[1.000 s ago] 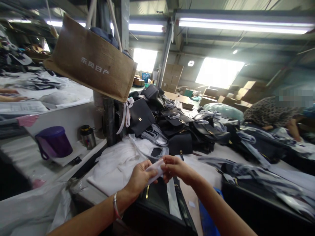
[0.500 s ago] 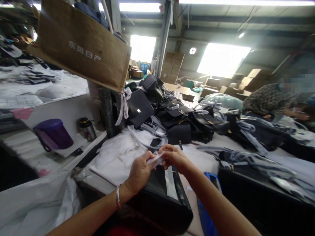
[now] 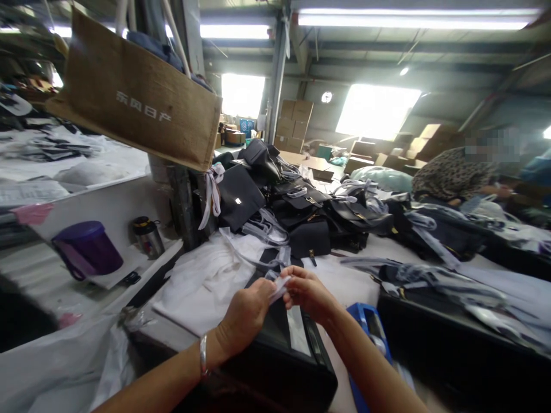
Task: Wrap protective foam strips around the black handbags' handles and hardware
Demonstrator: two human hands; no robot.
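A strip of thin, whitish translucent wrapping (image 3: 279, 288) is pinched between my two hands. My left hand (image 3: 246, 314), with a silver bangle at the wrist, is closed on its near side. My right hand (image 3: 307, 292) grips the other side with thumb and fingertips. Below them a black bag (image 3: 284, 361) lies on the worktable, with a pale strip (image 3: 298, 330) across its top. A grey wrapped strap (image 3: 241, 252) runs from near my hands toward the back left.
Black bags (image 3: 307, 201) are piled behind. White sheets (image 3: 202, 281) lie at left, a blue tool holder (image 3: 370, 327) at right. A brown bag (image 3: 142, 97) hangs upper left above a purple container (image 3: 88, 249) and a flask (image 3: 147, 235). A person (image 3: 443, 175) is at far right.
The view has tilted up slightly, so the scene sits lower in the frame. My left hand has turned somewhat, and both hands still hold the wrapping.
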